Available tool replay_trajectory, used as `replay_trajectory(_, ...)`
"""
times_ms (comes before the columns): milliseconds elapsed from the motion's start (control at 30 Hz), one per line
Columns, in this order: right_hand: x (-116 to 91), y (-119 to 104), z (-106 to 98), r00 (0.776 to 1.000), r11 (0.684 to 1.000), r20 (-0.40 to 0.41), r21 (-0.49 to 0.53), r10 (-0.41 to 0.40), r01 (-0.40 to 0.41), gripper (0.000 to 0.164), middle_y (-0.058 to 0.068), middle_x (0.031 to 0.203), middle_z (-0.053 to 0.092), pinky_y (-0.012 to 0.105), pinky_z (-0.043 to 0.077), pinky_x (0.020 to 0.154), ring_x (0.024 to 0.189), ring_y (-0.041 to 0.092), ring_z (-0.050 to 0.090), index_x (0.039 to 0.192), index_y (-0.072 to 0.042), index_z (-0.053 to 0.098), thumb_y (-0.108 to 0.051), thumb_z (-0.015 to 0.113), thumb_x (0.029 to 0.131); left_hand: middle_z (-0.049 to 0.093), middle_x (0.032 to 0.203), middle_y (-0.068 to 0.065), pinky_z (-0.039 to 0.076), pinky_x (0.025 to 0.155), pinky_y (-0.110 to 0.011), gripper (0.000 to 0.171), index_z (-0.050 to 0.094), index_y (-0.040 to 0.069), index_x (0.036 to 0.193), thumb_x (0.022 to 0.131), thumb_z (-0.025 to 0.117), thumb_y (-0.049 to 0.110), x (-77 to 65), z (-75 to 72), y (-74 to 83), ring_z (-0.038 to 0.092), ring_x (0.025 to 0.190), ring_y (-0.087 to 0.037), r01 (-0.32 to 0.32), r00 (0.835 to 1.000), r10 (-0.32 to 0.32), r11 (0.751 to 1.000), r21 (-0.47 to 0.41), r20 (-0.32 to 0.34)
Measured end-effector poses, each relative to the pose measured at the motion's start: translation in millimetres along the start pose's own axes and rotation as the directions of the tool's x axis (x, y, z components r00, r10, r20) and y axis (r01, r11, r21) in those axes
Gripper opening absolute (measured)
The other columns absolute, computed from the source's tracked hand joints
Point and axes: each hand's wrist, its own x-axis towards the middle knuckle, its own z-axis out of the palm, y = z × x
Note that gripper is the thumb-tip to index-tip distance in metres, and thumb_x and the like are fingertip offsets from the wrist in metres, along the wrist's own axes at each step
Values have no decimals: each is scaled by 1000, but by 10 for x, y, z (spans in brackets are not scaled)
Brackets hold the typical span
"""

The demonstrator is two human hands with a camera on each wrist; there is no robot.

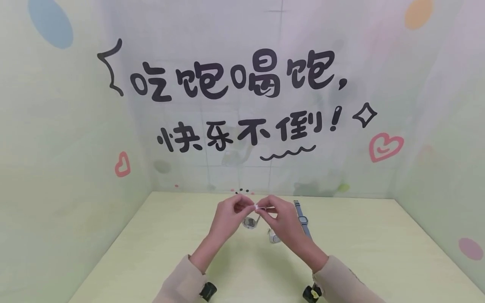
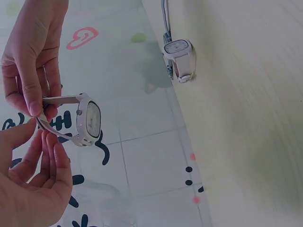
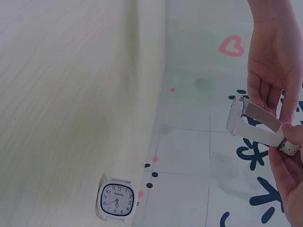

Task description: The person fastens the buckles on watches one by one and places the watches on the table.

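Observation:
Held above the table by both hands is a white wristwatch (image 2: 89,120), its strap bent into a loop and its dial facing away from the fingers. My left hand (image 1: 232,215) pinches the strap near its end. Close against it, my right hand (image 1: 281,216) pinches the strap too, and the fingertips of both hands nearly meet there. A small buckle (image 3: 286,146) shows at the fingers in the right wrist view. How far the strap is threaded is hidden by the fingers.
A second white watch (image 1: 274,237) with a square dial sits on the table (image 1: 170,244) near the right hand. Beyond it, a blue-strapped watch (image 1: 303,219) lies stretched out, partly covered by the right forearm. A printed backdrop (image 1: 235,168) stands behind the table.

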Motion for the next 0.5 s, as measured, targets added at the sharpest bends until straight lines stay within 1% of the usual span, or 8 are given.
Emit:
replay_trajectory(67,-4,-6,3,1000,1000,6,-11,-13,13,16,-2,92,73,21,60,77,87,11,72,97,-12,67,-9,78,85,74,90,-4,55,73,-21,10,72,10,96,91,73,19,23,-3,-16,66,79,-9,41,999,-40,998,-36,19)
replay_trajectory(167,-7,-8,13,999,999,16,-28,-35,35,17,0,94,74,22,61,78,89,12,72,96,-12,66,-7,78,85,74,91,-7,54,72,-22,10,72,6,96,90,73,14,54,-8,-40,65,79,-9,108,994,-105,989,-97,41)
replay_trajectory(233,-10,-2,22,998,998,23,-44,-53,54,16,0,94,74,24,61,79,88,12,72,95,-11,66,-7,78,85,74,92,-8,55,73,-26,10,72,4,96,90,73,12,67,-11,-48,65,80,-10,141,989,-135,981,-130,56)
replay_trajectory(367,-18,8,36,996,993,27,-75,-89,90,17,-1,92,74,24,61,76,82,9,70,96,-11,67,-8,79,85,74,92,-10,57,72,-31,10,71,2,97,90,72,9,76,-21,-39,65,78,-11,152,987,-142,978,-145,79)
replay_trajectory(500,-21,20,38,992,988,14,-91,-123,124,16,-3,90,73,25,60,72,80,7,68,97,-12,70,-9,79,84,73,91,-10,54,70,-26,9,71,1,96,90,70,7,90,-41,-37,64,78,-11,153,987,-143,979,-135,79)
